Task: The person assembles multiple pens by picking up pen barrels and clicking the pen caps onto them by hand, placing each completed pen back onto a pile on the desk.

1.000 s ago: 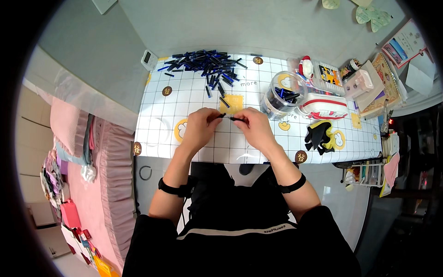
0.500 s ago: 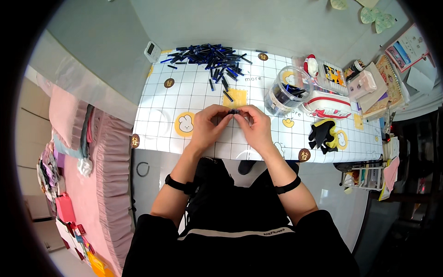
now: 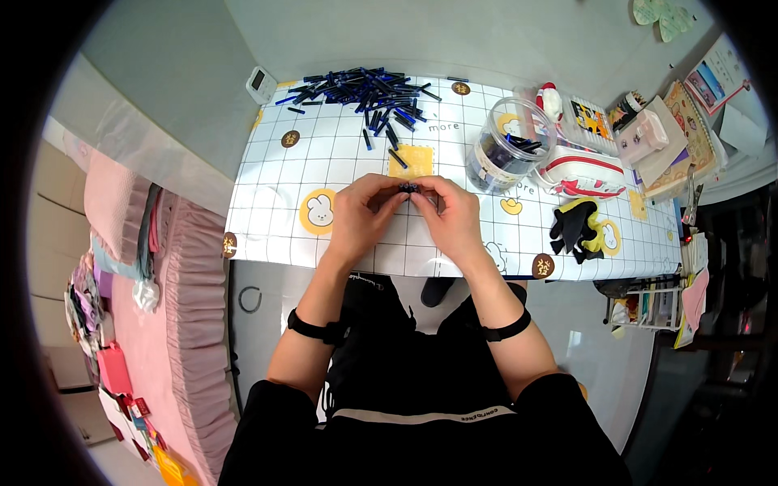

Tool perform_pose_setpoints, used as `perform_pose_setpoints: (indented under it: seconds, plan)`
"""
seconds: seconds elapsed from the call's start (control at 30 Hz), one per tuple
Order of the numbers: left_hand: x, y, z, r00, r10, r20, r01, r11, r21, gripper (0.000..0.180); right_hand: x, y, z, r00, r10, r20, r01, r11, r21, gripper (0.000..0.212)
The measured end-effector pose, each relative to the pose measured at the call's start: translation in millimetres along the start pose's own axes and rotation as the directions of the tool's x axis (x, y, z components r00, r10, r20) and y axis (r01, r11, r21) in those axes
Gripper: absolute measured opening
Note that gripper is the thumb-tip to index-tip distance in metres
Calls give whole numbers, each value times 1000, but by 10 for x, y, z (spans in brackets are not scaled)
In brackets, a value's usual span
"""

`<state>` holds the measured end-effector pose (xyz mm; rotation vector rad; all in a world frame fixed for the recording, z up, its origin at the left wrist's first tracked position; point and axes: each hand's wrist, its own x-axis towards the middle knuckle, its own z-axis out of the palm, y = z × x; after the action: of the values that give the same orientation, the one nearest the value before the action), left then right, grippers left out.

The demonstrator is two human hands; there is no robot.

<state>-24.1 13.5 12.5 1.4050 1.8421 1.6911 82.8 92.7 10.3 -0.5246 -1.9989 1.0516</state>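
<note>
My left hand point(image 3: 359, 215) and my right hand point(image 3: 450, 217) meet over the near middle of the table. Thumbs and fingertips of both close on a small bundle of dark ink cartridges point(image 3: 408, 187), seen nearly end-on; how many is too small to tell. Just beyond the fingers, a single loose cartridge point(image 3: 398, 159) lies across a yellow printed square. Farther back spreads a heap of blue-black ink cartridges point(image 3: 365, 91), with strays around its edge. To the right of my hands stands a clear plastic jar point(image 3: 493, 166), uncapped, with more cartridges inside.
A clear round lid point(image 3: 264, 212) lies at the left. Right of the jar sit a white-and-red pencil case point(image 3: 585, 173), a black-and-yellow cloth item point(image 3: 577, 228), a pink box point(image 3: 644, 136) and notebooks point(image 3: 690, 134). A small white timer point(image 3: 260, 84) stands at the back left corner.
The whole view has shifted slightly as the head moved. Both hands stay together on the bundle, with the fingers slightly readjusted around it. The heap and jar look unchanged.
</note>
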Motion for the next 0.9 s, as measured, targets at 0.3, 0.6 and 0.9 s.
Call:
perform_pose_setpoints:
  seconds: [0.3,0.6,0.9]
  plan:
    - [16,-17,-7,999,33,7,-33,999,9,18,4,30,9,1000,6,-13,-6,998,-69,19]
    - [12,-24,-7,999,36,4,-36,999,-26,20,3,19,4,1000,-31,4,31,997,-77,20]
    - [1,16,-8,999,8,33,-7,999,-39,18,1,24,3,1000,-14,-19,14,999,-43,18]
